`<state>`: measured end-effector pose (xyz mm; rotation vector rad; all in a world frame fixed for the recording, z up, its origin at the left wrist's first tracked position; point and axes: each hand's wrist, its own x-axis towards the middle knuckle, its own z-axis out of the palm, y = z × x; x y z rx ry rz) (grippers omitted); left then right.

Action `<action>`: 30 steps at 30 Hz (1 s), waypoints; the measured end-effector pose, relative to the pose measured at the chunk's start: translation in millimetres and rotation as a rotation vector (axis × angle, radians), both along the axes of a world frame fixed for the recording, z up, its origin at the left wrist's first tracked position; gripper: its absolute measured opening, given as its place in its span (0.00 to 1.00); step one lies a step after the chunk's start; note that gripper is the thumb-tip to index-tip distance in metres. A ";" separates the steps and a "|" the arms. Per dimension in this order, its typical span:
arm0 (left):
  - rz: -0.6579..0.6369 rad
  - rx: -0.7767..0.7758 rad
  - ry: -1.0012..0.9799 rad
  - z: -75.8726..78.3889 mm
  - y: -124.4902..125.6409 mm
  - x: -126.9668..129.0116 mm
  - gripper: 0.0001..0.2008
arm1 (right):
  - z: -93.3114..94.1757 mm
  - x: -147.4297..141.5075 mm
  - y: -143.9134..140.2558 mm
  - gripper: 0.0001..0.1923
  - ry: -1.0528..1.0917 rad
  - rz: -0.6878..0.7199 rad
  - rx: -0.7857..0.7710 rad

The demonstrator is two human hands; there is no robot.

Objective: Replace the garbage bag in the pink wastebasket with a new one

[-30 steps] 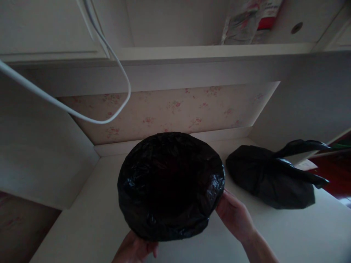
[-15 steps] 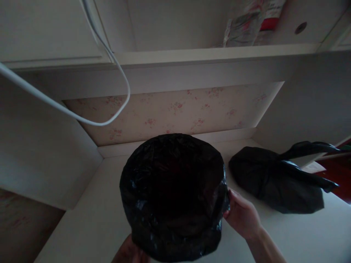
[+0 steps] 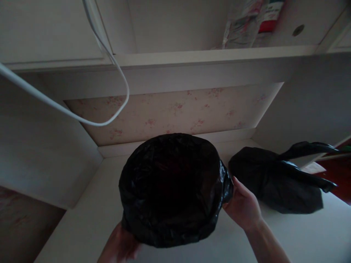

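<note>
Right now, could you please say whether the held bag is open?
Open: the held bag gapes toward the camera, its inside showing.

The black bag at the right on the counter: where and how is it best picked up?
Probably by its two loose ends, pinched together, coming from the right. They stick out that way, much slimmer than the bulky bag; the black-lined container is close on its left, so that side looks tighter.

The black plastic liner (image 3: 168,233) hides whatever it wraps, its inside too dark to read. The blurred left hand (image 3: 120,243) is partly hidden beneath it, the right hand (image 3: 245,207) behind its rim. The surface (image 3: 90,223) has its near edge cut off; toward its right edge, a black bag (image 3: 285,188) conceals any contents.
</note>
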<state>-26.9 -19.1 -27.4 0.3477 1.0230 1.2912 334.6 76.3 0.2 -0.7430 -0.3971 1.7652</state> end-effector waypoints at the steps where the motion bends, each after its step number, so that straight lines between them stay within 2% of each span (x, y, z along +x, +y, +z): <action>1: 0.057 -0.045 -0.017 2.2 4.2 -2.6 0.11 | 0.4 -0.3 3.6 0.07 0.001 0.001 0.004; 3: 0.170 -0.052 0.005 8.4 13.2 -8.7 0.09 | 4.6 -0.6 13.0 0.07 0.001 0.020 0.020; 5: 0.219 0.038 0.091 17.3 23.3 -15.4 0.14 | 11.6 0.1 25.9 0.09 -0.031 0.059 0.044; 7: 0.221 0.109 0.166 28.7 35.2 -20.5 0.19 | 18.9 1.1 41.8 0.10 -0.091 0.091 0.067; 9: 0.212 0.107 0.185 42.3 48.3 -21.4 0.18 | 25.5 1.1 59.1 0.09 -0.143 0.111 0.070; 12: 0.202 0.124 0.169 63.3 65.3 -14.3 0.17 | 36.8 -4.0 81.3 0.09 -0.187 0.159 0.057; 15: 0.200 0.212 0.160 77.9 73.8 -4.0 0.20 | 52.9 -14.9 94.1 0.09 -0.195 0.208 0.070; 18: 0.182 0.253 0.149 83.3 76.0 1.5 0.23 | 67.8 -25.3 99.8 0.12 -0.176 0.212 0.159; 21: 0.160 0.280 0.172 83.5 76.7 1.9 0.25 | 74.3 -29.6 104.2 0.17 -0.177 0.208 0.229; 24: 0.185 0.292 0.167 82.1 79.0 -0.2 0.25 | 73.0 -29.1 109.0 0.15 -0.185 0.266 0.181; 27: 0.235 0.239 0.146 83.0 85.1 -3.0 0.18 | 69.2 -28.4 114.7 0.10 -0.196 0.345 0.104; 30: 0.174 0.178 0.103 90.2 97.3 -4.3 0.14 | 66.1 -29.3 123.6 0.12 -0.190 0.375 0.100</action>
